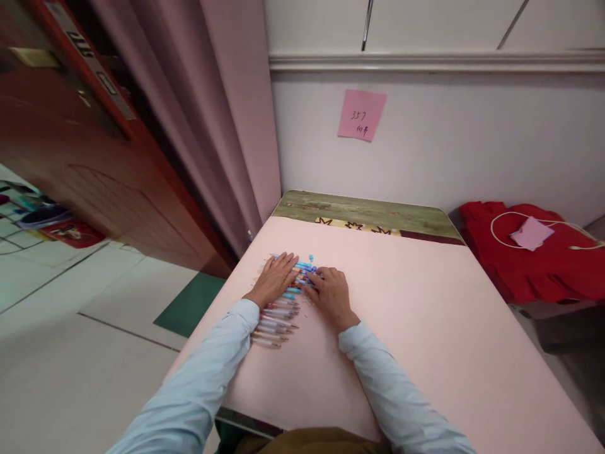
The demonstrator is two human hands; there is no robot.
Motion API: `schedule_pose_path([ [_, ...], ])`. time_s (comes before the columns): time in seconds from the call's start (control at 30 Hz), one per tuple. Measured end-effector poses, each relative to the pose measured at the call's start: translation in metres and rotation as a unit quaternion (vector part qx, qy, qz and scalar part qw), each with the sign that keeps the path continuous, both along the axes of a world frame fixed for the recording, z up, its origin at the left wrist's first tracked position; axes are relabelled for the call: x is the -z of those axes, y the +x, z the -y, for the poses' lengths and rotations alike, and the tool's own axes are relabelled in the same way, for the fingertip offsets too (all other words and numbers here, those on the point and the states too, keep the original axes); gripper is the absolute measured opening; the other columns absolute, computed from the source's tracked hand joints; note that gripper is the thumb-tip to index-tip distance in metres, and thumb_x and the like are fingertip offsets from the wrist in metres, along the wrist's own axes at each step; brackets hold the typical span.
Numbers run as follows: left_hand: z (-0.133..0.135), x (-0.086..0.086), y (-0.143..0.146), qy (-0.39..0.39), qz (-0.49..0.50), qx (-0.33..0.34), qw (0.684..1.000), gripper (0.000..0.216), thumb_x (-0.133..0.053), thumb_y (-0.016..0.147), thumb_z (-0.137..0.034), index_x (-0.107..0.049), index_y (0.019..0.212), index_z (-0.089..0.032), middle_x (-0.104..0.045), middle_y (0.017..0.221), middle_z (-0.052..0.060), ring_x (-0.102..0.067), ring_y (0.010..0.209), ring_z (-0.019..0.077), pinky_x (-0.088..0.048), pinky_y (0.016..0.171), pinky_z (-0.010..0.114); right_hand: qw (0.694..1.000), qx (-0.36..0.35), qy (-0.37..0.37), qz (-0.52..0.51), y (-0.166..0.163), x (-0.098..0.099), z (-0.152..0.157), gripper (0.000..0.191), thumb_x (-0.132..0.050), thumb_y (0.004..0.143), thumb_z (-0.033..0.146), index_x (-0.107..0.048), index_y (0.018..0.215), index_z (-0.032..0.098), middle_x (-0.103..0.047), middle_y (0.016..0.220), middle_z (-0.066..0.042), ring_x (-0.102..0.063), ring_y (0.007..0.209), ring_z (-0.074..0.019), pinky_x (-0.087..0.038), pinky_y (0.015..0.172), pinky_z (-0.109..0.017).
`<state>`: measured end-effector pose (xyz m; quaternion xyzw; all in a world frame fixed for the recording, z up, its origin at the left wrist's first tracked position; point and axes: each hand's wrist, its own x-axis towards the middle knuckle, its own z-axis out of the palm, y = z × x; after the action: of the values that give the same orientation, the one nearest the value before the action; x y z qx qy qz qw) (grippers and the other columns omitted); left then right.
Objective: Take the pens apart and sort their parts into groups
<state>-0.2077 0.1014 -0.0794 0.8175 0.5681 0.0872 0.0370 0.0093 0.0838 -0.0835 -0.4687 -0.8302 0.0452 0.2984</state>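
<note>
Many slim pens [278,325] lie side by side in a row on the table, some with clear barrels, others blue or orange. My left hand [274,277] rests flat across the upper pens, fingers stretched out, and hides part of them. At the pens' right ends is my right hand [331,293], its fingers bent and a little apart, touching the ends or the small blue pieces there. Whether anything sits under its fingertips is hidden. A small light-blue piece [311,258] lies just beyond the row. Tiny pale bits [306,301] are scattered near my right thumb.
A pale pink sheet [416,302] covers the table, with a green patterned strip [368,211] along the far edge. Behind stands a white wall with a pink note [362,115]. Red cloth [510,271] with a white cable lies right; a curtain [236,94] and wooden door [94,145] stand left.
</note>
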Motion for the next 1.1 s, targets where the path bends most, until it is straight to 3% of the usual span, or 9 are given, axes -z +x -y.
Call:
schedule_pose_path([
  [0.1, -0.001, 0.003, -0.001, 0.008, -0.005, -0.002, 1.0, 0.055, -0.025, 0.102, -0.045, -0.038, 0.151, -0.024, -0.038, 0.157, 0.007, -0.027, 0.148, 0.0244, -0.018, 0.12, 0.05, 1.0, 0.017, 0.017, -0.002, 0.006, 0.002, 0.001, 0.026, -0.06, 0.093, 0.045, -0.074, 0.103, 0.025, -0.064, 0.106, -0.008, -0.051, 0.099, -0.0236, -0.033, 0.087, -0.037],
  [0.23, -0.001, 0.005, -0.001, 0.017, -0.009, 0.002, 1.0, 0.054, -0.025, 0.102, -0.044, -0.038, 0.151, -0.025, -0.038, 0.157, 0.006, -0.027, 0.148, 0.0241, -0.018, 0.12, 0.049, 0.999, 0.012, 0.034, 0.009, 0.002, 0.002, -0.004, 0.046, -0.059, 0.092, 0.052, -0.063, 0.128, 0.025, -0.06, 0.124, -0.011, -0.049, 0.108, -0.0264, -0.033, 0.092, -0.04],
  [0.37, -0.001, 0.005, -0.001, 0.017, -0.013, 0.003, 1.0, 0.054, -0.025, 0.102, -0.045, -0.038, 0.151, -0.024, -0.038, 0.157, 0.007, -0.027, 0.148, 0.0242, -0.018, 0.119, 0.049, 0.999, 0.006, 0.033, 0.034, -0.006, 0.001, -0.007, 0.049, -0.053, 0.092, 0.06, -0.064, 0.128, 0.028, -0.054, 0.139, -0.012, -0.045, 0.118, -0.0299, -0.031, 0.097, -0.044],
  [0.5, -0.001, 0.005, -0.002, 0.016, -0.016, 0.005, 1.0, 0.056, -0.025, 0.102, -0.046, -0.037, 0.152, -0.023, -0.037, 0.158, 0.007, -0.027, 0.148, 0.0243, -0.018, 0.119, 0.05, 0.999, 0.033, 0.026, 0.025, -0.001, 0.002, -0.004, 0.046, -0.054, 0.092, 0.06, -0.069, 0.119, 0.026, -0.057, 0.136, -0.012, -0.044, 0.123, -0.0316, -0.029, 0.1, -0.047],
  [0.7, -0.001, 0.007, -0.003, 0.022, -0.01, 0.005, 1.0, 0.056, -0.023, 0.102, -0.048, -0.037, 0.151, -0.025, -0.038, 0.157, 0.006, -0.027, 0.148, 0.0228, -0.017, 0.12, 0.047, 0.999, 0.006, 0.029, 0.023, -0.001, 0.005, -0.005, 0.053, -0.056, 0.09, 0.06, -0.06, 0.134, 0.03, -0.051, 0.144, -0.011, -0.041, 0.13, -0.0317, -0.024, 0.108, -0.05],
  [0.93, -0.001, 0.007, -0.002, 0.004, -0.012, -0.006, 1.0, 0.058, -0.022, 0.102, -0.049, -0.034, 0.153, -0.023, -0.035, 0.159, 0.005, -0.024, 0.149, 0.0223, -0.015, 0.121, 0.048, 0.999, 0.029, 0.016, 0.024, 0.001, 0.008, -0.003, 0.042, -0.056, 0.09, 0.059, -0.071, 0.117, 0.029, -0.054, 0.142, -0.009, -0.041, 0.132, -0.0334, -0.021, 0.11, -0.053],
  [1.1, -0.001, 0.007, -0.002, 0.015, -0.014, -0.002, 1.0, 0.057, -0.022, 0.102, -0.048, -0.036, 0.152, -0.024, -0.035, 0.159, 0.005, -0.026, 0.148, 0.0229, -0.016, 0.12, 0.047, 0.999, 0.014, 0.028, 0.022, 0.003, 0.006, -0.001, 0.051, -0.057, 0.09, 0.058, -0.061, 0.132, 0.029, -0.052, 0.145, -0.01, -0.039, 0.134, -0.0325, -0.019, 0.112, -0.054],
])
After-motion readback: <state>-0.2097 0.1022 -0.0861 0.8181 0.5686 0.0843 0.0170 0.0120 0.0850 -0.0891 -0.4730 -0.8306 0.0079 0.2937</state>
